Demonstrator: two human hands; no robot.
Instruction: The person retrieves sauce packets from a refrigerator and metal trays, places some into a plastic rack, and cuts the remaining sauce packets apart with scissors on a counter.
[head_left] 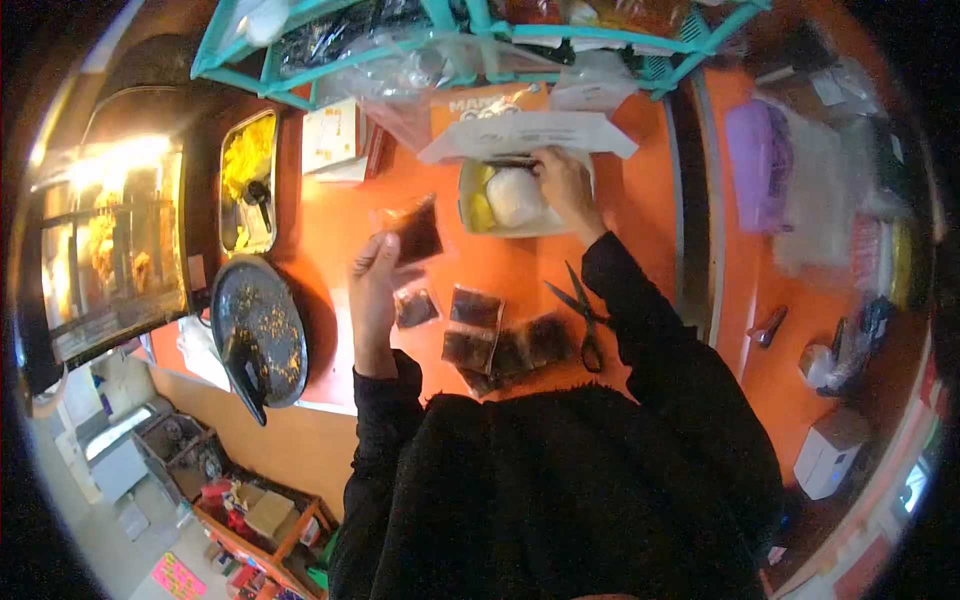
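Note:
A clear packet of dark sauce [415, 232] is pinched in my left hand [376, 270] above the orange table. My right hand [566, 187] is over the right part of an open food box [530, 228], fingers bent down at its back edge; what they hold, if anything, is hidden. Inside the box sit a round white bundle [515, 195] and something yellow [481, 212]. The box's white lid [530, 135] stands raised behind it. Several more dark packets [477, 308] lie in front, beside black scissors [580, 312] with open blades.
At the left are a lit glass display case [110, 245], a tray of yellow food [250, 165] and a black pan [285, 330] with crumbs. A teal rack [375, 62] spans the back. Purple bags [757, 165] lie at the right.

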